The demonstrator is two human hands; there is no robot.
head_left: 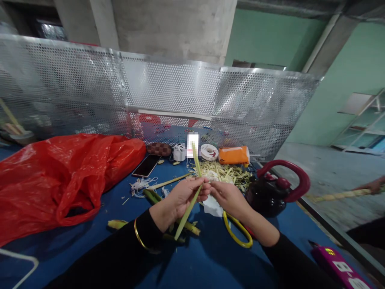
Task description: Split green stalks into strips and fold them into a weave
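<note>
Both hands meet over the middle of the blue table (207, 261). My left hand (180, 196) is closed around a long, flat, pale green plant strip (188, 212), which slants from low in front of the wrist up past the fingers. Beside it my right hand (230, 198) pinches close to the left fingertips; what lies between its fingers is hidden. Below the hands lie green stalk pieces (192, 228) and white paper (213, 206). Scissors with a yellow handle (237, 230) rest under the right wrist. A heap of pale green shavings (237, 174) lies behind the hands.
A red plastic bag (75, 172) covers the left side. A phone (146, 165), a white ribbon spool (209, 152) and an orange packet (234, 155) line the back before a perforated metal screen (171, 84). A dark kettle (267, 194) stands right. Another person's hand (377, 185) holds a stalk.
</note>
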